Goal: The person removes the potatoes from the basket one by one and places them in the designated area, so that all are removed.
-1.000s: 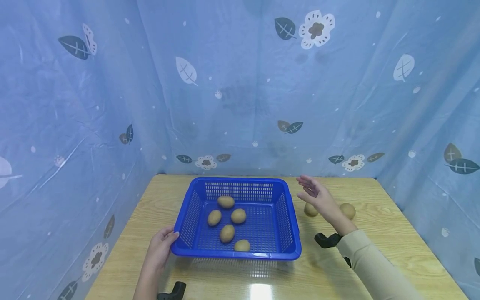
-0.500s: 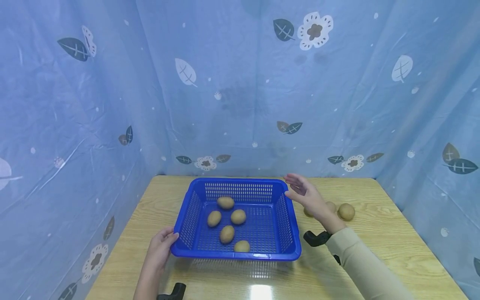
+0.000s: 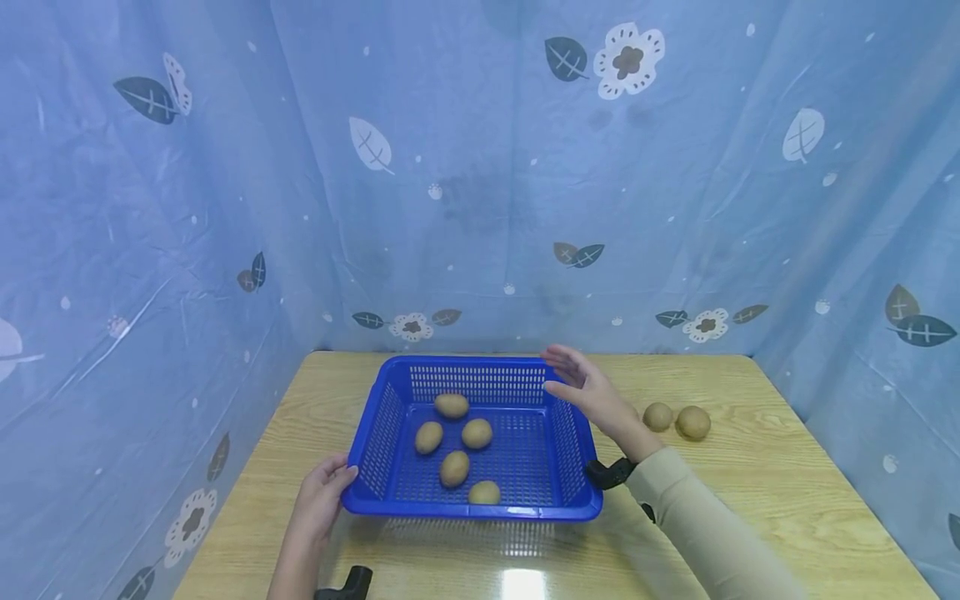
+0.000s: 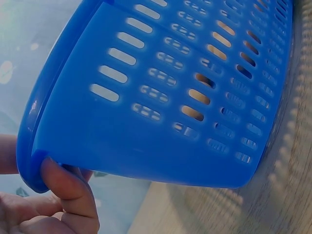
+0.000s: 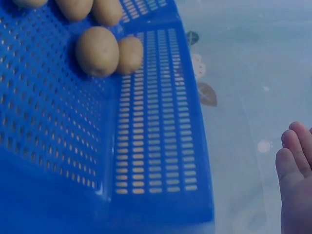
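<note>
A blue plastic basket [image 3: 472, 511] with slotted walls stands on the table, several potatoes [image 3: 453, 468] lying loose on its floor. At its left front corner my left hand [image 3: 318, 496] grips the rim, and the left wrist view shows the thumb and fingers [image 4: 68, 187] pinching the basket's edge. My right hand [image 3: 588, 396] hovers over the basket's back right corner, fingers extended and thumb apart, holding nothing. In the right wrist view that hand [image 5: 297, 180] appears at the right edge, apart from the basket wall [image 5: 156, 112].
Right of the basket, a round potato [image 3: 657, 417] and a larger potato [image 3: 693, 423] lie on the wooden table [image 3: 780, 483]. Another is mostly hidden behind my right wrist. A blue patterned curtain [image 3: 465, 208] encloses the back and sides.
My right hand has moved left, from above the loose potatoes to over the basket's back right corner, uncovering the round potato. The left hand, basket and potatoes stay put.
</note>
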Demonstrator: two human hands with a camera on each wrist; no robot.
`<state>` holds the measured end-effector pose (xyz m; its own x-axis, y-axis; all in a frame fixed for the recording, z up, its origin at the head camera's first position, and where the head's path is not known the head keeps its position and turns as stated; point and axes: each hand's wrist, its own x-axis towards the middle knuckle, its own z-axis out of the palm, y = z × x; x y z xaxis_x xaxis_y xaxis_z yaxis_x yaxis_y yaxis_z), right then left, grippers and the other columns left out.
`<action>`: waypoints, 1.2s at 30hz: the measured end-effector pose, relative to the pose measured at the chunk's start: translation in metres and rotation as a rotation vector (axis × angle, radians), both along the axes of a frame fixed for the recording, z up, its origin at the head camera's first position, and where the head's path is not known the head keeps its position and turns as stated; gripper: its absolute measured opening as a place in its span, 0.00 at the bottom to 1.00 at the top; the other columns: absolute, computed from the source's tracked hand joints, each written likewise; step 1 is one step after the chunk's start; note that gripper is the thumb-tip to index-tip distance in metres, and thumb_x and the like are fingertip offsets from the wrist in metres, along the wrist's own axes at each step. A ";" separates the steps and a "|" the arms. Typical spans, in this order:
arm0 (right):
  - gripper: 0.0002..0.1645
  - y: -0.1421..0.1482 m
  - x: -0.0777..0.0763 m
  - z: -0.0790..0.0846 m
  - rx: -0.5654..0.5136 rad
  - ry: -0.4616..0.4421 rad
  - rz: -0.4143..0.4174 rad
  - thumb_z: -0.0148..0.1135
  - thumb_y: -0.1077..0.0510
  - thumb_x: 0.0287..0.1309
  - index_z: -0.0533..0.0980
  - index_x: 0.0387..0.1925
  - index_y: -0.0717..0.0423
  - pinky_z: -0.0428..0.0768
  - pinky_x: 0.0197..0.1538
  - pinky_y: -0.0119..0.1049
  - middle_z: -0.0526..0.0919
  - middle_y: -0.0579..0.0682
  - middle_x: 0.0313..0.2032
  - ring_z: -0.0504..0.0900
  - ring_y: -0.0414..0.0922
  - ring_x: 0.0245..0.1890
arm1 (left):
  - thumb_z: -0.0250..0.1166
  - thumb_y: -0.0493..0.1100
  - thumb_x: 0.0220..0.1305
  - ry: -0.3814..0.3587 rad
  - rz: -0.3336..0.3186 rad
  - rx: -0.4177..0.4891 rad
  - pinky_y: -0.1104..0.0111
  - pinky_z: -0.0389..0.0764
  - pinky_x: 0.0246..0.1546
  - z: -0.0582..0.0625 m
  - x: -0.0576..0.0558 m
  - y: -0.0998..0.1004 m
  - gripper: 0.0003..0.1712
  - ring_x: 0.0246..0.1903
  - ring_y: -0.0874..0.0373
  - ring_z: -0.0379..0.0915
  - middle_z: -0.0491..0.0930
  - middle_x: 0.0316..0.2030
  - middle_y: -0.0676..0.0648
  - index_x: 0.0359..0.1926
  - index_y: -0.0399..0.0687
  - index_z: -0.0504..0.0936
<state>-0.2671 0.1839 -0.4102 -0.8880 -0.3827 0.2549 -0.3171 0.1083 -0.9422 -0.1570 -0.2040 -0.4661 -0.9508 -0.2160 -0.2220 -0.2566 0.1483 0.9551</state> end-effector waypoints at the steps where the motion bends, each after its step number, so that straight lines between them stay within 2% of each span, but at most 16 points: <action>1: 0.37 -0.002 -0.001 -0.001 -0.008 -0.003 0.006 0.58 0.62 0.62 0.55 0.69 0.63 0.56 0.72 0.50 0.63 0.64 0.66 0.59 0.59 0.68 | 0.49 0.42 0.71 -0.001 0.000 -0.004 0.74 0.80 0.46 0.000 0.000 0.000 0.23 0.46 0.59 0.77 0.75 0.53 0.35 0.61 0.30 0.65; 7: 0.36 -0.018 -0.005 -0.010 -0.029 0.014 0.036 0.59 0.65 0.60 0.56 0.67 0.67 0.57 0.71 0.50 0.63 0.69 0.65 0.60 0.62 0.67 | 0.49 0.43 0.71 0.006 0.000 -0.018 0.73 0.80 0.49 0.000 0.001 0.001 0.23 0.47 0.58 0.77 0.75 0.53 0.35 0.61 0.31 0.65; 13: 0.35 -0.031 -0.008 -0.016 -0.005 -0.010 0.050 0.58 0.65 0.61 0.58 0.67 0.65 0.58 0.71 0.50 0.65 0.67 0.64 0.62 0.59 0.67 | 0.49 0.43 0.71 -0.010 0.002 -0.018 0.70 0.80 0.51 0.001 0.002 0.001 0.23 0.48 0.57 0.77 0.75 0.54 0.35 0.61 0.31 0.65; 24: 0.35 -0.056 -0.014 -0.020 0.057 -0.017 0.085 0.58 0.63 0.62 0.57 0.67 0.67 0.58 0.71 0.50 0.66 0.67 0.64 0.62 0.60 0.67 | 0.50 0.41 0.72 -0.005 0.008 0.011 0.77 0.80 0.44 0.002 0.001 0.000 0.23 0.44 0.62 0.77 0.77 0.51 0.37 0.61 0.29 0.64; 29: 0.35 -0.067 -0.019 -0.023 0.067 -0.064 0.100 0.57 0.65 0.62 0.56 0.67 0.67 0.57 0.72 0.51 0.64 0.68 0.65 0.61 0.60 0.67 | 0.49 0.42 0.72 -0.006 0.004 0.003 0.75 0.80 0.45 0.002 0.000 0.001 0.24 0.45 0.61 0.77 0.76 0.52 0.36 0.61 0.30 0.64; 36: 0.36 -0.076 -0.026 -0.031 0.118 -0.129 0.100 0.59 0.60 0.62 0.56 0.68 0.66 0.59 0.71 0.51 0.64 0.66 0.66 0.62 0.59 0.67 | 0.49 0.42 0.71 -0.014 0.006 -0.008 0.73 0.80 0.46 0.002 0.001 0.000 0.24 0.46 0.59 0.78 0.75 0.53 0.35 0.61 0.31 0.65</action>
